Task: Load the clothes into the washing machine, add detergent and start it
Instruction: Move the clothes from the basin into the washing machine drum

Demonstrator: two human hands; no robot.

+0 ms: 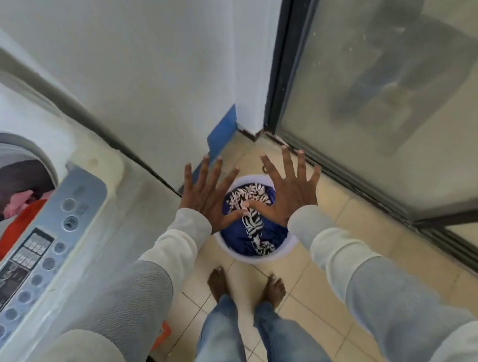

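Observation:
A white basin [274, 256] stands on the tiled floor in front of my feet, holding a blue garment with a black-and-white patterned part [255, 231]. My left hand [207, 198] and my right hand [288, 191] are stretched out above it, fingers spread wide and straight, thumbs almost meeting, holding nothing. To my left is the top-loading washing machine [98, 171] with its lid up. Its drum [4, 186] holds pink, orange and teal clothes [23, 221]. The grey control panel [33, 257] with round buttons runs along its near edge.
A white wall with a blue skirting strip [223, 130] is straight ahead. On the right stands a dark-framed glass door [390, 94]. An orange object [162, 337] shows on the floor under the machine's edge. My bare feet [248, 285] stand on beige tiles.

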